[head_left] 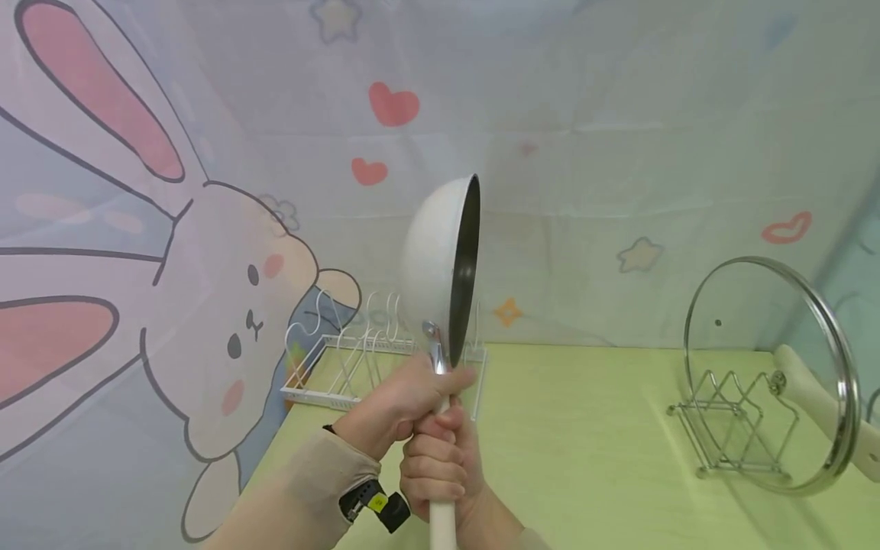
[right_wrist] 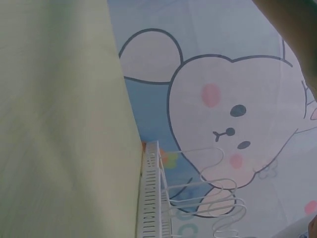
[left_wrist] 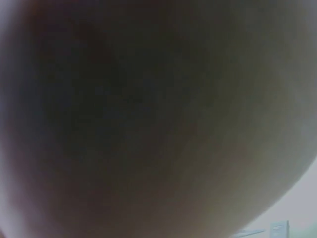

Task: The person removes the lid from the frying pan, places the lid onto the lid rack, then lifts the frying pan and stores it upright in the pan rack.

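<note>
In the head view a frying pan, white outside and dark inside, is held up on edge with its bowl at the top. Its opening faces right and the cream handle points down. My left hand grips the handle's upper end, close under the metal joint. Just below, the fingers of my right hand wrap round the same handle. A dark blurred shape fills most of the left wrist view. The right wrist view shows little of the right hand and none of the pan.
Behind the pan, a white wire rack stands on the light green table. At the right, a glass lid with a steel rim stands in a small metal rack, a cream handle beside it. A rabbit-print curtain hangs behind.
</note>
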`<control>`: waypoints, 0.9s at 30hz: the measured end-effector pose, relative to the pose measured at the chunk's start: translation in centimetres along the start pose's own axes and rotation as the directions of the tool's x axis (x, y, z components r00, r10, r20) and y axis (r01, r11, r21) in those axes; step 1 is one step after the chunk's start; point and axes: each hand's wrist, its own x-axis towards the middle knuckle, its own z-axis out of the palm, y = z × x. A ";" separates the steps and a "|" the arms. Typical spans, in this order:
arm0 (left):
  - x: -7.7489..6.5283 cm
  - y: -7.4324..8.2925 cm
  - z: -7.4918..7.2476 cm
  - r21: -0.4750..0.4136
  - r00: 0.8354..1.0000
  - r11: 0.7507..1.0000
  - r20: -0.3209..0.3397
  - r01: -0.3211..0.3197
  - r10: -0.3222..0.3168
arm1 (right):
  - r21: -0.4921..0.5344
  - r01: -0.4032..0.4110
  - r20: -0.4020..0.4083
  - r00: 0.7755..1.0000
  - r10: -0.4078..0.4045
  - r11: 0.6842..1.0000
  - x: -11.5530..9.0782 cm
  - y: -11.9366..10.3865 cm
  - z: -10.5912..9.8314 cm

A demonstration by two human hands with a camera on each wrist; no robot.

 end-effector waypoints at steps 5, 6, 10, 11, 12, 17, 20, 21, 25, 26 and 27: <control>0.3 -0.6 0.3 0.036 0.999 0.999 -0.005 0.033 -0.033 | 0.002 0.008 -0.010 1.000 -0.008 1.000 -0.7 0.2 -0.4; 0.4 -0.7 0.4 0.034 1.000 0.999 0.000 0.031 -0.031 | 0.000 0.010 -0.011 1.000 -0.010 1.000 -0.8 0.2 -0.5; 0.7 -1.2 0.6 0.030 1.000 0.999 0.006 0.028 -0.028 | -0.001 0.019 -0.010 1.000 -0.019 1.000 -1.2 0.2 -0.7; 0.8 -1.3 0.7 0.030 1.000 0.999 0.007 0.028 -0.028 | -0.002 0.021 -0.011 1.000 -0.021 1.000 -1.3 0.2 -0.8; 0.9 -1.5 0.7 0.029 0.999 0.999 0.007 0.031 -0.031 | -0.002 0.023 -0.011 1.000 -0.023 1.000 -1.5 0.2 -0.8; 1.1 -2.1 1.0 0.012 0.999 0.999 0.012 0.033 -0.034 | -0.004 0.027 -0.013 1.000 -0.027 1.000 -2.0 0.3 -1.1; 1.2 -2.4 1.2 -0.001 0.999 1.000 0.025 0.023 -0.023 | -0.007 0.031 -0.013 0.999 -0.031 1.000 -2.3 0.4 -1.3; 1.3 -2.5 1.3 0.000 0.999 1.000 0.029 0.021 -0.021 | -0.008 0.033 -0.012 0.999 -0.033 0.999 -2.5 0.5 -1.4; 1.4 -2.9 1.6 0.018 0.999 1.000 0.029 0.024 -0.024 | -0.012 0.038 -0.004 0.999 -0.038 0.999 -2.8 0.5 -1.7; 1.4 -3.0 1.7 0.018 0.999 1.000 0.028 0.024 -0.025 | -0.012 0.040 0.000 0.999 -0.040 0.999 -2.9 0.5 -1.7; 1.5 -3.1 1.7 0.022 0.999 0.999 0.026 0.025 -0.025 | -0.010 0.041 0.002 0.999 -0.041 0.999 -3.0 0.5 -1.8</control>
